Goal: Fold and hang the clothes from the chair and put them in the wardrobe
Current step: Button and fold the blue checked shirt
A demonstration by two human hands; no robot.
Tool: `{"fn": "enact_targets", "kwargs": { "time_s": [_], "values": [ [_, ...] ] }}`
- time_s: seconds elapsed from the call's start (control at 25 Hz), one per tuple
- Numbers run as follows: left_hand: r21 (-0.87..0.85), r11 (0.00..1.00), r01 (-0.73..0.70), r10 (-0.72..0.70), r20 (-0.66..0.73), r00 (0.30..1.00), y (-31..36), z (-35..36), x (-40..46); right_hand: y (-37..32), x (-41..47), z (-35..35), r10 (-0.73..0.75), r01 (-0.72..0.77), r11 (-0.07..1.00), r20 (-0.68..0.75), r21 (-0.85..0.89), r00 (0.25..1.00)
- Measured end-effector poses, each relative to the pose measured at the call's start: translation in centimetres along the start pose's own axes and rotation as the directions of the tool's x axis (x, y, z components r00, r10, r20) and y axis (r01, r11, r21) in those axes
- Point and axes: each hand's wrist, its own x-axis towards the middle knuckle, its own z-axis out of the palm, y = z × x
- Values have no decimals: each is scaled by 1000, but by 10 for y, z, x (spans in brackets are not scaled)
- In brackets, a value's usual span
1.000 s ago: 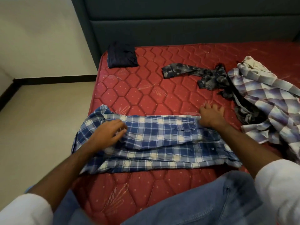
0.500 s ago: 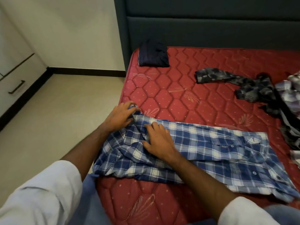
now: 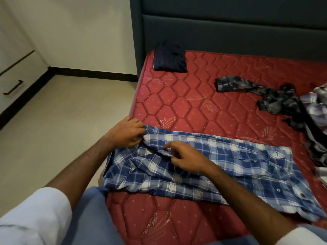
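Note:
A blue and white checked shirt [image 3: 230, 167] lies folded lengthwise across the near part of the red mattress [image 3: 185, 106]. My left hand [image 3: 126, 132] grips the shirt's far left corner at the mattress edge, fingers curled round the cloth. Just right of it, my right hand [image 3: 185, 158] pinches a fold of the same shirt between thumb and fingers. A dark folded garment [image 3: 169, 58] sits at the far left corner by the headboard. A grey patterned garment [image 3: 265, 96] and a pale checked one [image 3: 316, 101] lie crumpled at the right.
A dark padded headboard [image 3: 230, 29] stands behind the mattress. Beige floor [image 3: 62, 121] runs along the left side of the bed. White drawers with a black handle [image 3: 12, 87] are at the far left. My knees in blue jeans [image 3: 92, 218] press against the mattress front.
My view has swung left. My right hand crossed from the shirt's right end to its left part, and my left hand slid to the far left corner, where it now grips the cloth.

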Motion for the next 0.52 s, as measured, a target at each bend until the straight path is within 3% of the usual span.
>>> {"fn": "enact_targets", "kwargs": {
  "time_s": [0.08, 0.24, 0.4, 0.52],
  "values": [
    [-112, 988, 105, -96, 83, 992, 1, 0, -13, 2, 1, 3, -26, 25, 1000, 57, 5, 998],
    [-260, 938, 231, -215, 88, 973, 10, 3, -17, -2, 8, 4, -20, 21, 995, -4, 96, 1000],
    [-522, 749, 409, -359, 200, 912, 25, 7, -3, 2, 10, -3, -30, 29, 986, 1, 162, 1000],
    [-671, 529, 519, -523, 223, 822, 26, 5, 3, 26, 20, -17, 64, -55, 997, -183, 57, 981]
  ]
}}
